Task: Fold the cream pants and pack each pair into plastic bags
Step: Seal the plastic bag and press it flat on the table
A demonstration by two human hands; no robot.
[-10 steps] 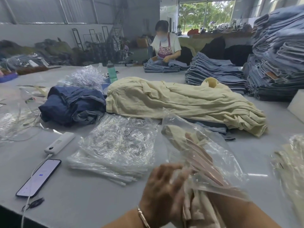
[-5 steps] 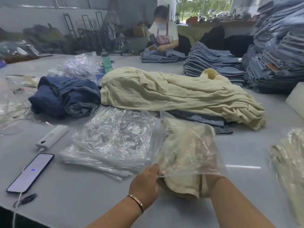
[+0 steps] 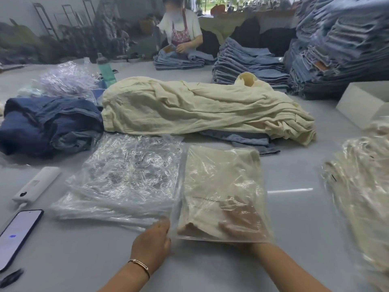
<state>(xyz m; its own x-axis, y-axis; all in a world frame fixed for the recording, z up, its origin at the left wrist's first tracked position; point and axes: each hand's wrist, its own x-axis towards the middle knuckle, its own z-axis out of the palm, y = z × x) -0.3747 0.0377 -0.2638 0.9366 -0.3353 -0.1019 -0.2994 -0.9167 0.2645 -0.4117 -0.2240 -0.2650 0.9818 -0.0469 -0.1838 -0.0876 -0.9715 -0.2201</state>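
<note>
Your left hand (image 3: 152,241) sits at the lower centre of the frame, its fingers pinching the near left corner of the plastic bag (image 3: 223,194) at its open edge. Your right hand (image 3: 242,224) is inside that bag, seen through the film, fingers spread flat on the folded cream pants (image 3: 212,186) that fill it. The bag lies flat on the grey desk (image 3: 294,218), in the lower middle of the frame.

Just left of it, touching its edge, lies the stack of empty bags (image 3: 126,180). Behind both, across the middle of the frame, is the loose pile of cream pants (image 3: 200,106), with dark blue garments (image 3: 48,123) to its left. At the right edge, blurred, sit bagged cream pairs (image 3: 362,182). At the lower left lie a phone (image 3: 16,234) and a white power bank (image 3: 35,184).
</note>
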